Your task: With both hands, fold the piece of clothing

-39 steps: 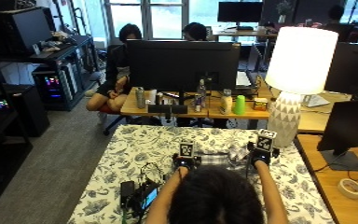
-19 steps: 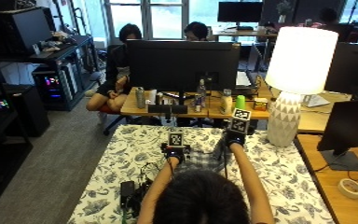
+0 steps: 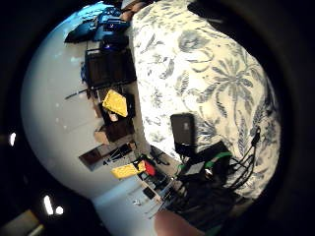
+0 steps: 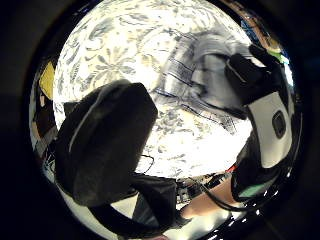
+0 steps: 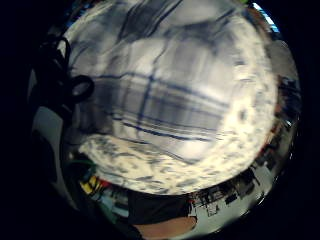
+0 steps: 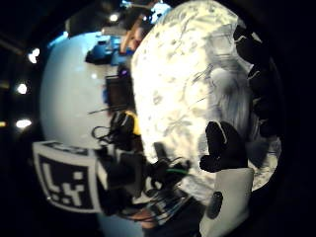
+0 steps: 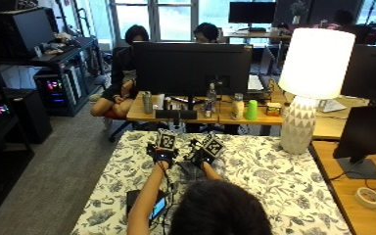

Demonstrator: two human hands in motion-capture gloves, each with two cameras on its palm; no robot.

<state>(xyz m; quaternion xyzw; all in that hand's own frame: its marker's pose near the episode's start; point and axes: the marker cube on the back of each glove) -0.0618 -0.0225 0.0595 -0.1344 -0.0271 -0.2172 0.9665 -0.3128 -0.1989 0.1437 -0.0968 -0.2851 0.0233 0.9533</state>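
Observation:
A grey plaid garment lies bunched on the floral tablecloth, just in front of the person. My right hand is over its far edge, and its curled fingers hold the cloth. The plaid fills the right little finger side view. My left hand is close beside the right, over bare tablecloth at the garment's left. Its thumb is free and nothing is between its fingers.
A black device with a lit screen and cables lies near the table's front left. A big white lamp stands at the back right. The person's head hides the near part of the garment. A desk with monitors stands behind.
Both hands have come together toward the left. The right hand has swept from the garment's right side across to beside the left hand. The left hand has shifted slightly left and farther away.

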